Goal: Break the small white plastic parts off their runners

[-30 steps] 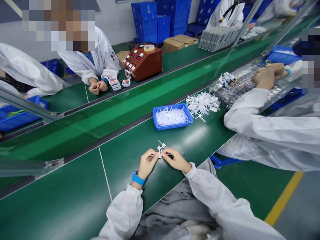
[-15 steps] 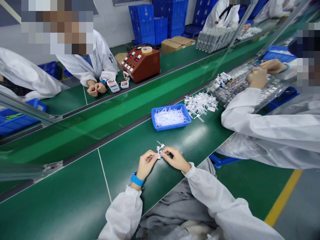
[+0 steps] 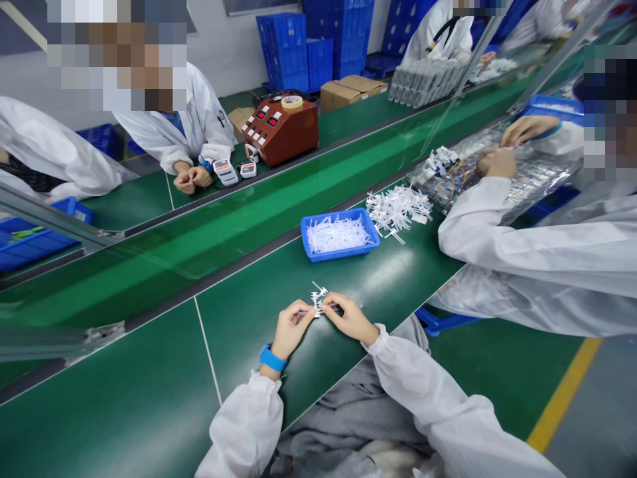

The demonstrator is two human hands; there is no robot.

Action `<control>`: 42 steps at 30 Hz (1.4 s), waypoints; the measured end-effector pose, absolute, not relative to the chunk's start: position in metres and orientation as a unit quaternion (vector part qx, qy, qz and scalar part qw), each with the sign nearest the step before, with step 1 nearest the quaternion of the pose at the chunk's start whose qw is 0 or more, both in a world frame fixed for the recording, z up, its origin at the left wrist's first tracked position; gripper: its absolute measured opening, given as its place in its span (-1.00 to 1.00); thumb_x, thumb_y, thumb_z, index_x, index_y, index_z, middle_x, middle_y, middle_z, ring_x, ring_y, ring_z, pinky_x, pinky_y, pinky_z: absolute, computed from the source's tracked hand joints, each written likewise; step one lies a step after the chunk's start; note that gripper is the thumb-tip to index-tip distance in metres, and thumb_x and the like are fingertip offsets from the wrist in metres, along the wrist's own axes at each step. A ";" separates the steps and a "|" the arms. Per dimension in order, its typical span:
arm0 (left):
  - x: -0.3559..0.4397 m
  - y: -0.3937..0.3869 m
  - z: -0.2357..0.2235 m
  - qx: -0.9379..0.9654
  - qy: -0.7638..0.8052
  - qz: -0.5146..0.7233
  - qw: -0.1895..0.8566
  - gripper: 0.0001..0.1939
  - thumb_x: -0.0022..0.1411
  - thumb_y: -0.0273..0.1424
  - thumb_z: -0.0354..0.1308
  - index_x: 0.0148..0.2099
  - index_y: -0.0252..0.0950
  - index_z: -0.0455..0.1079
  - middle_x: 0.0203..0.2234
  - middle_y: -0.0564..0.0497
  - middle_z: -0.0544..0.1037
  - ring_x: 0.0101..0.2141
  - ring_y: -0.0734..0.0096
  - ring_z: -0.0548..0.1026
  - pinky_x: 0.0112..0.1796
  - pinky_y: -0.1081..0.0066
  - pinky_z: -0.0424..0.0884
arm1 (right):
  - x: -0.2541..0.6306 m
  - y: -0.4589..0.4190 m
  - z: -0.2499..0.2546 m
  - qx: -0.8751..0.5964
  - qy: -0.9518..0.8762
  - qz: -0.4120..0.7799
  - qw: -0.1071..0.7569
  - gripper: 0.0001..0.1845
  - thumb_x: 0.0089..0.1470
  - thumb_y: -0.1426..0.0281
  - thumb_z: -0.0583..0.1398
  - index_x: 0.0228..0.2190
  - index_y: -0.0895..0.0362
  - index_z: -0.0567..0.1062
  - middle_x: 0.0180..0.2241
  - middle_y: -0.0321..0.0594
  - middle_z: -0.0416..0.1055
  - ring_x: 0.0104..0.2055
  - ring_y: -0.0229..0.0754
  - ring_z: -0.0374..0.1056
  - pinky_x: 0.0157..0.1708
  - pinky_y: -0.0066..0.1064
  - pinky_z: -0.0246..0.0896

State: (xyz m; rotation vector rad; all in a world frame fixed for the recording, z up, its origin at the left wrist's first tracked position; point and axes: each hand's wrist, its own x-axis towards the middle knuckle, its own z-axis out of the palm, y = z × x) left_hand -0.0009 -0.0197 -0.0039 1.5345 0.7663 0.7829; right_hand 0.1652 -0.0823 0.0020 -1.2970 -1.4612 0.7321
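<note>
The fingertips hide much of the small white piece [image 3: 318, 310] being worked on, so its exact form and how its parts join are hard to make out. At 2 o'clock from it, glare on the clear plastic packing [image 3: 542, 166] blurs the things beneath a co-worker's hands [image 3: 497, 162]. Near 10 o'clock, a blue bin [image 3: 47, 244] is cut off by the picture's edge; some green items [image 3: 27, 234] show inside. Just past 12 o'clock, a shallow blue tray [image 3: 343, 253] holds a heap of translucent white strips [image 3: 338, 234], and beside it, toward 1 o'clock, a loose pile of white parts [image 3: 398, 207] lies on the green table [image 3: 149, 398]. The left hand [image 3: 290, 328] and right hand [image 3: 351, 320] are nearly closed, thumbs and forefingers pinching the piece between them, close above the tabletop; a few white bits [image 3: 321, 291] sit just beyond at 12 o'clock.
</note>
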 end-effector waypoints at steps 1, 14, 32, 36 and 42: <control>-0.001 -0.020 -0.004 0.660 0.330 0.336 0.585 -0.85 0.14 -0.34 0.22 -0.38 -0.34 0.47 -0.45 -0.01 0.46 -0.38 0.44 0.43 -0.31 0.46 0.34 | 0.165 -0.082 0.002 -0.537 -0.605 0.303 0.503 -0.79 0.18 0.32 0.08 -0.44 0.14 0.40 -0.44 -0.24 0.36 -0.38 -0.25 0.29 -0.37 -0.45 0.21; 0.000 -0.020 -0.005 0.644 0.338 0.349 0.591 -0.86 0.13 -0.34 0.23 -0.36 -0.32 0.50 -0.45 0.01 0.47 -0.38 0.44 0.44 -0.31 0.47 0.36 | 0.165 -0.084 0.004 -0.538 -0.601 0.308 0.504 -0.79 0.18 0.33 0.08 -0.41 0.14 0.43 -0.44 -0.25 0.41 -0.38 -0.25 0.31 -0.33 -0.44 0.22; 0.001 -0.020 -0.003 0.635 0.350 0.376 0.577 -0.82 0.13 -0.29 0.22 -0.35 -0.32 0.48 -0.43 0.00 0.48 -0.35 0.40 0.47 -0.26 0.42 0.42 | 0.164 -0.083 0.006 -0.554 -0.590 0.317 0.494 -0.82 0.09 0.31 0.16 -0.44 0.17 0.46 -0.49 -0.26 0.41 -0.43 -0.27 0.27 -0.40 -0.45 0.22; 0.002 -0.022 -0.005 0.654 0.348 0.386 0.550 -0.83 0.16 -0.30 0.20 -0.33 -0.31 0.48 -0.41 -0.02 0.46 -0.33 0.38 0.46 -0.26 0.42 0.40 | 0.164 -0.083 0.005 -0.556 -0.580 0.321 0.500 -0.81 0.07 0.30 0.18 -0.46 0.17 0.47 -0.50 -0.26 0.41 -0.46 -0.28 0.26 -0.41 -0.44 0.22; 0.002 -0.025 -0.004 0.687 0.355 0.386 0.503 -0.85 0.20 -0.32 0.16 -0.33 -0.30 0.46 -0.40 -0.01 0.45 -0.33 0.39 0.45 -0.27 0.42 0.38 | 0.164 -0.083 0.005 -0.552 -0.576 0.335 0.502 -0.84 0.03 0.33 0.20 -0.48 0.18 0.47 -0.54 -0.30 0.36 -0.48 -0.30 0.22 -0.42 -0.46 0.19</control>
